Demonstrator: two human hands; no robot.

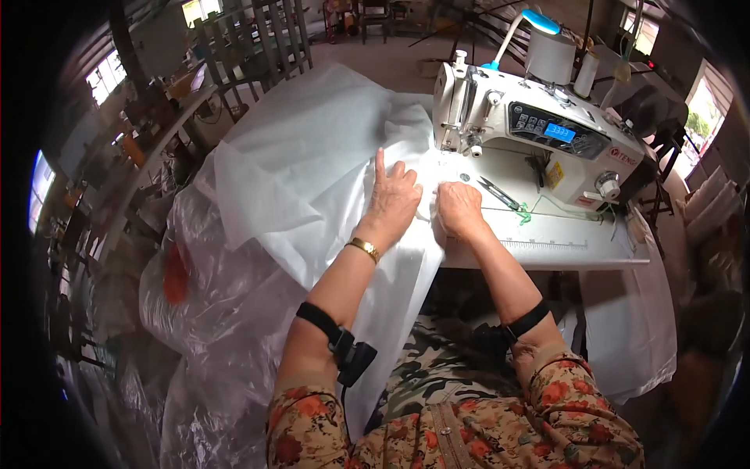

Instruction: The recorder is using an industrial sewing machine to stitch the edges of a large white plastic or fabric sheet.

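On the white sewing table (547, 242), the thin white nonwoven fabric (312, 172) is pressed flat by the left hand (391, 199) with spread fingers and the loosely curled right hand (459, 207), and it could be pulled crooked by its hanging weight.

Both hands, left hand (393, 200) and right hand (459, 208), press white fabric (312, 172) flat beside the sewing machine (539, 125).

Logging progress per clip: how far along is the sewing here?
Done: no finished seam can be made out. In hand: left hand and right hand press white fabric flat beside the sewing machine. Left: most fabric still hangs off the table.
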